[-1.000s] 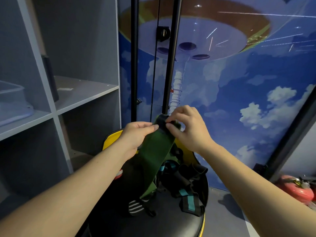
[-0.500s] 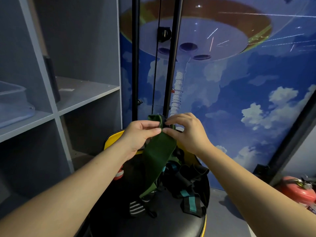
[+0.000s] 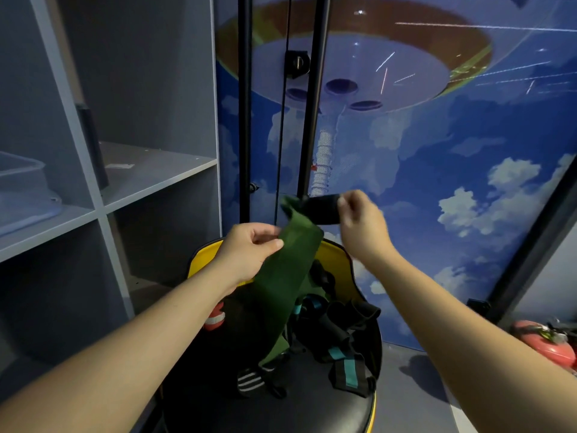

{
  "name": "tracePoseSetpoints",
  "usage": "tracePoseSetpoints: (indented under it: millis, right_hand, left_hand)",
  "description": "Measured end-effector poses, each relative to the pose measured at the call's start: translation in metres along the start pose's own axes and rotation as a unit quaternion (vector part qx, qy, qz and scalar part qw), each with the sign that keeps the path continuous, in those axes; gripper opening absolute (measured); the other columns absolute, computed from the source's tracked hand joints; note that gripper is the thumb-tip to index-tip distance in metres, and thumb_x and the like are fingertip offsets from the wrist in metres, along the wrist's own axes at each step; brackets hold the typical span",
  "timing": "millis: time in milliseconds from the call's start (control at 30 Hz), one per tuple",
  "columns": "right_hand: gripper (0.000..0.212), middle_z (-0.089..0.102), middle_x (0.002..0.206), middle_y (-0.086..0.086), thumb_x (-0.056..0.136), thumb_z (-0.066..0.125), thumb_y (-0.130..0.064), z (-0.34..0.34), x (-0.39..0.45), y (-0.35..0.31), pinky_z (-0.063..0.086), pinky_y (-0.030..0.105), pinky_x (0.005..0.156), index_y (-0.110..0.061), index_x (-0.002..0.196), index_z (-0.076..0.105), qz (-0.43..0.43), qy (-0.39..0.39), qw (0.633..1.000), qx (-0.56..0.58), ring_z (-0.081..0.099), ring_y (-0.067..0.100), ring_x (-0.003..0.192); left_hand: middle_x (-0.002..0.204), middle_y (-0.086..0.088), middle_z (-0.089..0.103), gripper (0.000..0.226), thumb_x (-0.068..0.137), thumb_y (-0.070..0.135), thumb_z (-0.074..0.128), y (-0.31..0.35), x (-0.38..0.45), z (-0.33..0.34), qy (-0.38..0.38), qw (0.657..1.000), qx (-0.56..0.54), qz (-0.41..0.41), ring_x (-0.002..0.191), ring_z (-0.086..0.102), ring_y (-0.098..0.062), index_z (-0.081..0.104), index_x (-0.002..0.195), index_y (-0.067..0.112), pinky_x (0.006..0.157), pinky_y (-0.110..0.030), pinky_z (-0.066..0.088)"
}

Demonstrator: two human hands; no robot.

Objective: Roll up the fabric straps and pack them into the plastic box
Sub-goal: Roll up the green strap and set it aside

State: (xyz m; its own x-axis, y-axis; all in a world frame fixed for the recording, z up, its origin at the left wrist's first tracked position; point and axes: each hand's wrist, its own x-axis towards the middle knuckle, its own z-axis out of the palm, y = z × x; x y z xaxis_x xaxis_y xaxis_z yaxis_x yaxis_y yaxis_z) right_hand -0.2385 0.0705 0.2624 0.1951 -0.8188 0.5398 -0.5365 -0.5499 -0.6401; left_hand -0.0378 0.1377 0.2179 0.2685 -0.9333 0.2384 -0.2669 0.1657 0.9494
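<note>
A dark green fabric strap (image 3: 287, 276) hangs from both hands above a black chair seat (image 3: 281, 407). My left hand (image 3: 249, 251) pinches the strap's left edge just below its top. My right hand (image 3: 359, 226) is raised to the right and holds the strap's black end section (image 3: 321, 209) pulled out sideways; it is motion-blurred. The strap's lower end trails into a heap of other straps (image 3: 337, 339), black with teal and white stripes, on the seat. A clear plastic box (image 3: 22, 189) sits on the shelf at the far left.
A grey shelving unit (image 3: 131, 182) stands on the left. The chair has a yellow backrest edge (image 3: 337, 248). Two black poles (image 3: 312, 104) rise behind it before a blue sky mural. A red fire extinguisher (image 3: 549, 345) lies on the floor at the right.
The hands were close together at the strap's top. My right hand has pulled the black end up and to the right, and my left hand has dropped slightly along the green part.
</note>
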Motion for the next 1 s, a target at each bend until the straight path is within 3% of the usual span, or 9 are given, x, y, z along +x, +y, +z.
tracePoseSetpoints:
  millis: [100, 267, 367, 500, 600, 700, 800, 933, 1000]
  right_hand:
    - [0.021, 0.057, 0.075, -0.002, 0.106, 0.047, -0.025, -0.022, 0.014, 0.002, 0.037, 0.031, 0.060, -0.013, 0.094, 0.059, 0.072, -0.004, 0.995, 0.065, 0.050, 0.015, 0.065]
    - [0.024, 0.061, 0.071, -0.001, 0.106, 0.051, -0.023, -0.026, 0.021, -0.001, 0.044, 0.031, 0.072, -0.012, 0.093, 0.068, 0.132, -0.079, 0.963, 0.223, 0.054, 0.013, 0.066]
    - [0.022, 0.065, 0.066, -0.005, 0.106, 0.052, -0.019, -0.020, 0.021, -0.014, 0.041, 0.029, 0.069, -0.010, 0.097, 0.069, 0.156, -0.109, 0.932, 0.308, 0.054, 0.011, 0.063]
    - [0.016, 0.065, 0.064, -0.004, 0.104, 0.053, -0.013, -0.012, 0.019, -0.031, 0.039, 0.025, 0.063, -0.010, 0.096, 0.066, 0.189, -0.115, 0.902, 0.371, 0.056, 0.007, 0.056]
    - [0.012, 0.063, 0.063, -0.002, 0.103, 0.052, -0.010, -0.008, 0.017, -0.044, 0.037, 0.024, 0.058, -0.008, 0.098, 0.063, 0.219, -0.124, 0.883, 0.395, 0.058, 0.006, 0.053]
    - [0.014, 0.067, 0.073, 0.001, 0.103, 0.052, -0.011, -0.010, 0.015, -0.057, 0.038, 0.022, 0.054, -0.009, 0.095, 0.064, 0.245, -0.129, 0.863, 0.423, 0.059, 0.008, 0.056]
    - [0.015, 0.078, 0.091, -0.002, 0.103, 0.053, -0.017, -0.018, 0.013, -0.062, 0.042, 0.021, 0.058, -0.011, 0.106, 0.066, 0.205, -0.126, 0.883, 0.404, 0.059, 0.009, 0.066]
    - [0.019, 0.074, 0.096, 0.000, 0.101, 0.060, -0.029, -0.020, 0.009, -0.052, 0.047, 0.021, 0.066, -0.014, 0.108, 0.069, 0.137, -0.077, 0.952, 0.262, 0.060, 0.010, 0.075]
    - [0.025, 0.073, 0.100, 0.002, 0.096, 0.064, -0.043, -0.019, 0.007, -0.045, 0.048, 0.027, 0.074, -0.020, 0.101, 0.072, 0.127, -0.087, 0.966, 0.209, 0.065, 0.016, 0.087]
  left_hand:
    - [0.099, 0.010, 0.074, 0.022, 0.092, 0.007, 0.070, -0.015, 0.002, -0.011, 0.020, 0.998, 0.044, -0.027, 0.096, 0.068, -0.006, 0.074, 0.097, 0.029, 0.081, -0.020, 0.049]
    - [0.095, 0.005, 0.074, 0.026, 0.089, 0.005, 0.074, -0.027, 0.004, -0.012, 0.062, 0.995, 0.058, -0.056, 0.098, 0.070, -0.017, 0.071, 0.091, 0.030, 0.091, -0.033, 0.055]
    - [0.099, 0.008, 0.074, 0.025, 0.088, 0.008, 0.075, -0.016, 0.003, -0.003, 0.072, 0.996, 0.035, -0.041, 0.098, 0.069, -0.012, 0.070, 0.097, 0.031, 0.098, -0.040, 0.055]
    - [0.103, 0.013, 0.074, 0.015, 0.091, 0.025, 0.073, 0.013, -0.006, 0.011, 0.049, 0.998, 0.005, 0.041, 0.101, 0.068, -0.004, 0.072, 0.104, 0.031, 0.097, -0.031, 0.054]
    - [0.099, 0.013, 0.077, 0.023, 0.085, 0.041, 0.078, 0.028, -0.015, 0.018, -0.007, 0.997, 0.000, 0.077, 0.098, 0.070, -0.003, 0.077, 0.103, 0.027, 0.091, -0.028, 0.054]
    - [0.087, 0.017, 0.076, 0.007, 0.087, 0.031, 0.079, 0.031, -0.013, 0.023, 0.044, 0.997, 0.002, 0.065, 0.087, 0.070, 0.004, 0.075, 0.093, 0.033, 0.081, -0.021, 0.054]
    - [0.091, 0.010, 0.078, 0.009, 0.094, 0.022, 0.072, 0.034, -0.008, 0.020, 0.067, 0.996, -0.063, 0.010, 0.086, 0.073, -0.001, 0.077, 0.101, 0.025, 0.073, -0.016, 0.053]
    - [0.098, 0.000, 0.079, 0.013, 0.093, 0.020, 0.072, 0.045, -0.004, 0.008, 0.021, 0.994, -0.105, -0.012, 0.098, 0.073, -0.020, 0.077, 0.104, 0.020, 0.093, -0.039, 0.056]
    - [0.095, 0.001, 0.079, 0.010, 0.094, 0.018, 0.070, 0.054, -0.005, 0.003, 0.017, 0.994, -0.107, 0.001, 0.091, 0.074, -0.018, 0.077, 0.097, 0.024, 0.088, -0.037, 0.057]
